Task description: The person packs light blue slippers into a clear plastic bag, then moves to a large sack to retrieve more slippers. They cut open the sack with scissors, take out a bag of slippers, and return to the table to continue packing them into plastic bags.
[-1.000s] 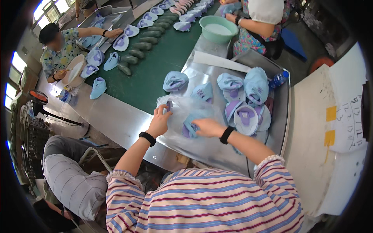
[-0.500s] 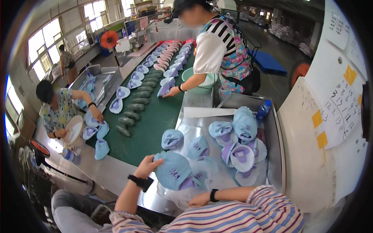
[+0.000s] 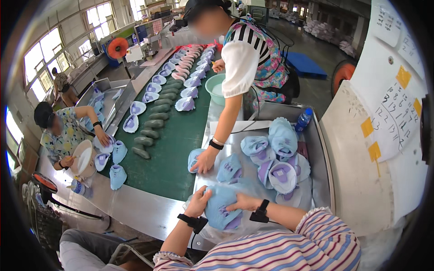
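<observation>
A light-blue shoe upper (image 3: 220, 208) with purple parts is between my two hands, above the near end of the metal table. My left hand (image 3: 199, 202) grips its left edge, thumb on top. My right hand (image 3: 244, 203) has its fingers on the right side of the same upper, over the purple lacing area. Just beyond lies another blue upper (image 3: 229, 168). A co-worker's hand (image 3: 205, 161) takes hold of a blue upper (image 3: 193, 159) to its left. Crumpled clear plastic (image 3: 260, 226) lies beneath and beside my hands.
Several blue and purple uppers (image 3: 282, 176) are heaped in the metal tray at right, with a blue bottle (image 3: 303, 120) behind. On the green belt (image 3: 174, 167) stand rows of uppers and dark shoe-shaped pieces (image 3: 153, 123). Another co-worker (image 3: 72, 135) works at left beside a pale bucket (image 3: 84, 158).
My right hand has come up from the plastic onto the upper, which my left hand has shifted right and turned. The co-worker opposite has reached from the belt to an upper on the metal table.
</observation>
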Tool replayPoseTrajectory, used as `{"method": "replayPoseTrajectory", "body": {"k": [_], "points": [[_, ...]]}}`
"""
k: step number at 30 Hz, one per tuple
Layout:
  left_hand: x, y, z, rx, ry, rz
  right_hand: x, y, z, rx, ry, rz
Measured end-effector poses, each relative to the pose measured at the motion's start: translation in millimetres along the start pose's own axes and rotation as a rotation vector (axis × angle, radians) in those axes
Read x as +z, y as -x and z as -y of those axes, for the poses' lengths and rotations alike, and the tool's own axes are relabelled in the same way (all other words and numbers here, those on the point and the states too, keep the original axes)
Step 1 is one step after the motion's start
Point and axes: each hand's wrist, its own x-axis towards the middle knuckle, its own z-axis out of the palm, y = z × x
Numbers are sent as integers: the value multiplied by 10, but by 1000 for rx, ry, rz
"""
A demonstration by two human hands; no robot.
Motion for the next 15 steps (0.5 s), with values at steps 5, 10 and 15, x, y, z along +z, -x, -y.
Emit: {"method": "replayPoseTrajectory", "body": {"k": [5,10,15], "points": [[155,89,442,-8,-571,174,-513,153,-256,82,-435,-267],[172,-74,765,343,-1338,57,-832,219,-195,44,-204,-306],[304,-567,723,394,-1618,-53,-970,27,-396,204,-434,-113]]}}
